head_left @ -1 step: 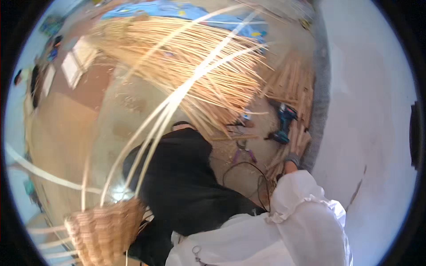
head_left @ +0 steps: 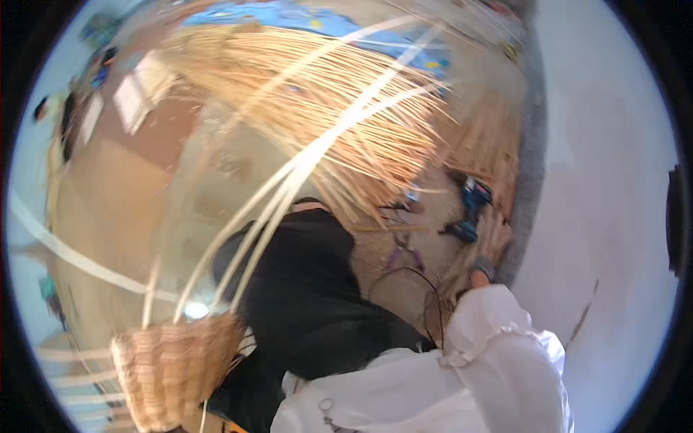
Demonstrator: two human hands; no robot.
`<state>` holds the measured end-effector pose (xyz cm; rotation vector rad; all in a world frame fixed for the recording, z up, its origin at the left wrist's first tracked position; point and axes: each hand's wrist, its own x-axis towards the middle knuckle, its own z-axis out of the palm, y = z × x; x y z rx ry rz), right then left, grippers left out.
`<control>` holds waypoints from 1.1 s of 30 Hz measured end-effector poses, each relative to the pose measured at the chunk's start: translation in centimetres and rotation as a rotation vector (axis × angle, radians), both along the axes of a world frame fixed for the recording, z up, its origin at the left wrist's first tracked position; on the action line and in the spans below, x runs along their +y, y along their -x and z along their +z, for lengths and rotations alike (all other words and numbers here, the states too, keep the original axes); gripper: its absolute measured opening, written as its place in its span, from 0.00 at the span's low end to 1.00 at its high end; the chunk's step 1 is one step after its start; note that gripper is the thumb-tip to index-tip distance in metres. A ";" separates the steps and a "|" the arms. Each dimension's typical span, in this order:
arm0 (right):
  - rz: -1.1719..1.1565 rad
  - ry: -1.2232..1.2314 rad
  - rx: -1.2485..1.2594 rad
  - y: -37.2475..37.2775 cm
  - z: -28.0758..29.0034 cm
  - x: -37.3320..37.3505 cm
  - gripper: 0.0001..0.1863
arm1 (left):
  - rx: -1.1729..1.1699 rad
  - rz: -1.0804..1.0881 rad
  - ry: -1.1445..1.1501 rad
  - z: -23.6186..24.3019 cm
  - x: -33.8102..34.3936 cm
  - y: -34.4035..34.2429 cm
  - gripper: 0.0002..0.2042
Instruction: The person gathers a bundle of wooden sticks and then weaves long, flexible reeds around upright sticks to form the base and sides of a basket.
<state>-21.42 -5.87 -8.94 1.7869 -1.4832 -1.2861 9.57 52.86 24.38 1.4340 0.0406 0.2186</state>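
My right hand (head_left: 494,234), in a white sleeve with a grey band at the wrist, reaches forward on the right. Its blurred fingers are stretched out over wooden strips beside a blue and black cordless drill (head_left: 469,209); whether they touch the drill I cannot tell. A woven basket (head_left: 172,368) stands tilted at the lower left, its long pale splints (head_left: 299,162) rising and fanning out from the rim. My left hand does not show. Purple-handled pliers (head_left: 405,254) lie on the floor left of the right wrist.
A large bundle of thin canes (head_left: 339,94) lies ahead, a blue sheet (head_left: 289,14) behind it. Wooden strips (head_left: 487,137) run along the white wall (head_left: 599,180) at the right. A dark-clothed leg (head_left: 303,289) fills the middle. A dark cable loop (head_left: 433,303) lies near my sleeve.
The whole view has shifted slightly, so the floor things sit farther right. My right hand is a little closer to the drill. The basket's look is otherwise the same.
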 end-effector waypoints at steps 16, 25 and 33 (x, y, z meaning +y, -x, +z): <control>0.873 0.911 0.453 -20.2 8.9 -5.5 0.25 | -0.065 0.659 0.190 4.6 4.3 6.3 0.16; -0.530 2.341 2.206 -29.4 50.6 41.7 0.15 | -0.208 0.406 0.226 3.5 4.2 8.2 0.23; -0.424 2.955 1.345 -30.3 51.2 52.8 0.18 | -0.374 -0.061 0.094 3.8 6.8 8.2 0.31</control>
